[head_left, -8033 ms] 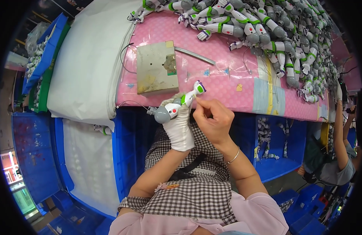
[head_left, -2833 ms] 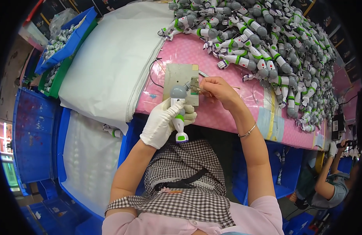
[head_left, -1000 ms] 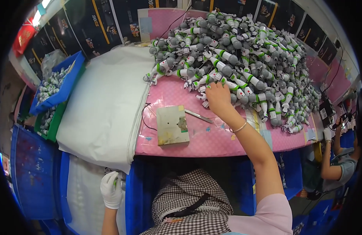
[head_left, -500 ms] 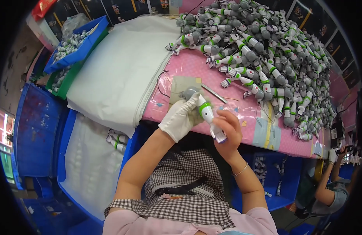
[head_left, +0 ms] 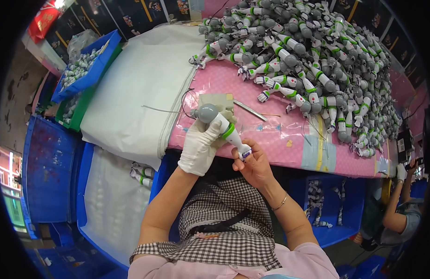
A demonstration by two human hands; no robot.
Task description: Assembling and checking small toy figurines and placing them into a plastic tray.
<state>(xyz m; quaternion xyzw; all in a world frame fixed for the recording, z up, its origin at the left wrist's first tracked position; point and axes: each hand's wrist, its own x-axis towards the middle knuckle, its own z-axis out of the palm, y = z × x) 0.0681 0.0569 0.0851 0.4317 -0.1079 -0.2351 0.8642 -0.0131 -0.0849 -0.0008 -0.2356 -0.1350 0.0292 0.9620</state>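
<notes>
- Left hand (head_left: 199, 148), gloved, is clamped on the toy arm (head_left: 234, 139) below its grey ball (head_left: 208, 113); the bare right hand (head_left: 256, 167) pinches its far end.
- Step in hand looks like turning or checking the toy arm; the next move seems to call for minding its loose wire (head_left: 163, 109), jutting left.
- Toy arm spans the near edge of the table (head_left: 266, 145), partly hiding the block (head_left: 217, 98); room runs right, toward the pile (head_left: 308, 69).
</notes>
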